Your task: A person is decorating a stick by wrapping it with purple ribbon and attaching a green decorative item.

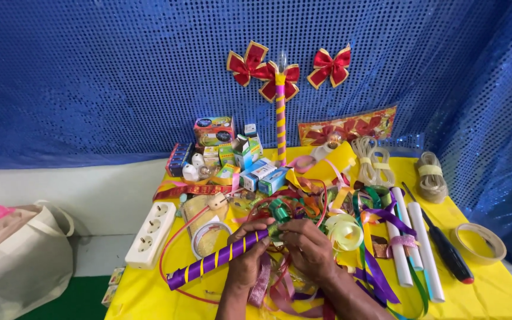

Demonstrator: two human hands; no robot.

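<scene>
Left hand (245, 261) gripping purple tube spiralled with yellow ribbon (217, 259), lying low over yellow table (493, 296). Right hand (308, 246) pinching green ribbon curl (279, 210) at tube's top end. Wrapping looking done; topper seemingly being attached. Finished purple-yellow stick (280, 118) standing by blue sequin backdrop (90, 77).

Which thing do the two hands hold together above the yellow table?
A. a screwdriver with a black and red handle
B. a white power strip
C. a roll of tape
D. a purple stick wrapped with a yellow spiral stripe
D: the left hand and the right hand both grip the purple stick with yellow stripe near its upper end, over the yellow table.
</scene>
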